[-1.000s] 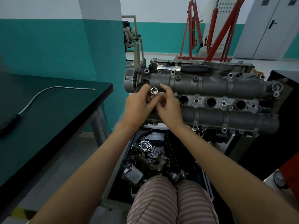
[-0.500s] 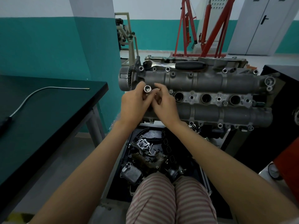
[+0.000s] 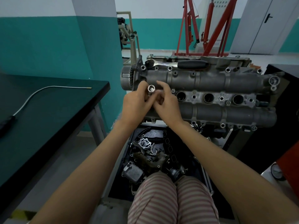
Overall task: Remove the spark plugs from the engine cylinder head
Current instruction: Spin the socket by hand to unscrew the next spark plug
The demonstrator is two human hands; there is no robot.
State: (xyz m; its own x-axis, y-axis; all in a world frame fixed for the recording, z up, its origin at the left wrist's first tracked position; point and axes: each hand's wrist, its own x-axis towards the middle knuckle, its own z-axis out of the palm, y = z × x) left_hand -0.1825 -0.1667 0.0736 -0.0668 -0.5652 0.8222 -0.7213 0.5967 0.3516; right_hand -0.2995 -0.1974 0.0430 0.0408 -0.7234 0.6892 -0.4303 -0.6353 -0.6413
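Dim, cool, even indoor light with soft shadows under the black table (image 3: pixel 48 113), a faint glint on the ratchet (image 3: pixel 163 63) atop the engine, strong wide-angle bending toward the edges, slight softness at the bottom corners, centre reasonably sharp.

Teal-and-white walls (image 3: pixel 48 46), black table (image 3: pixel 48 110) left, grey doors (image 3: pixel 267 29) (shut) far right.

Two hands, one socket, three open plug wells on a workshop cylinder head

One cylinder head (image 3: pixel 210 81) shows three open spark plug wells (image 3: pixel 208 97). Two hands, left hand (image 3: pixel 135 104) and right hand (image 3: pixel 168 105), meet at one chrome socket (image 3: pixel 151 88). One ratchet wrench (image 3: pixel 178 64) lies on top; one red engine hoist (image 3: pixel 208 26) stands behind; one dark workbench (image 3: pixel 48 110) carries one flexible pickup tool (image 3: pixel 40 92).
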